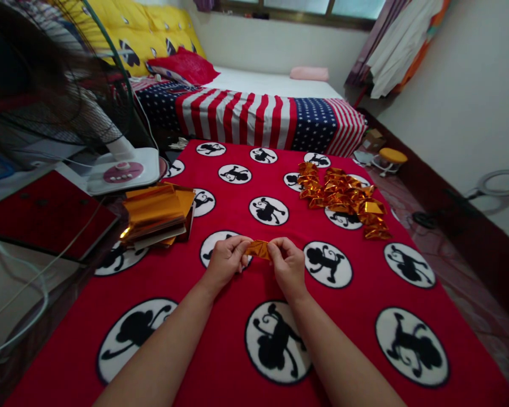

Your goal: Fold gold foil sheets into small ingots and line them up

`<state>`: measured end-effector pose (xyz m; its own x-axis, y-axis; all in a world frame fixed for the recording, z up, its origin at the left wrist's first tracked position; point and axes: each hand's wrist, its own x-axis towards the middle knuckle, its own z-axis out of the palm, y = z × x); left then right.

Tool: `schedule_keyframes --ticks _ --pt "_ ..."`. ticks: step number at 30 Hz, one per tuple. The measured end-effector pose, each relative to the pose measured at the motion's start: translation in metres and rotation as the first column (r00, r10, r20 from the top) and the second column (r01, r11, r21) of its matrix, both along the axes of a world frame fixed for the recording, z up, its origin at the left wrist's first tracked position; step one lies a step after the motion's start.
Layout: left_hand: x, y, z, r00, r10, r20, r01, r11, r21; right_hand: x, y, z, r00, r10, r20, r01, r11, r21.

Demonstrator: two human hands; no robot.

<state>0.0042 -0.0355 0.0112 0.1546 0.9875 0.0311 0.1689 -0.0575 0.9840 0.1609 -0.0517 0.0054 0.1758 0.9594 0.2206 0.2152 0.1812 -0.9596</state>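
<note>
A small folded piece of shiny gold foil paper [258,249] is stretched between my two hands, above the red cloth with monkey prints [280,282]. My left hand [229,257] pinches its left end between thumb and fingers. At the right end, my right hand [287,263] grips it in the same way. To the left lies a stack of flat gold foil sheets [156,212]. Several finished-looking folded gold foil pieces [339,189] sit in rows at the far right of the cloth.
A white-based electric fan [125,169] stands at the left beside a dark red box [46,212] and loose white cables. Behind the cloth is a bed with a striped, starred cover [254,116]. A yellow-topped stool [392,155] and a ring-shaped stand [500,182] are at the right.
</note>
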Motion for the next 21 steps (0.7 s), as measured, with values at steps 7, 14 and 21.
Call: schedule_keyframes --ticks 7,14,21 --pt "-0.011 0.008 -0.001 0.958 0.239 0.157 -0.245 0.969 0.02 0.016 0.01 -0.006 0.987 -0.127 -0.094 0.127 0.992 -0.005" --pt "-0.016 0.015 -0.002 0.961 0.248 0.124 -0.26 0.961 0.09 0.026 0.016 -0.006 0.992 -0.098 -0.073 0.101 0.994 0.033" --pt "0.004 0.006 0.002 0.982 0.015 -0.188 0.016 0.986 0.163 0.011 0.007 0.002 0.974 0.16 0.162 -0.171 0.984 0.057"
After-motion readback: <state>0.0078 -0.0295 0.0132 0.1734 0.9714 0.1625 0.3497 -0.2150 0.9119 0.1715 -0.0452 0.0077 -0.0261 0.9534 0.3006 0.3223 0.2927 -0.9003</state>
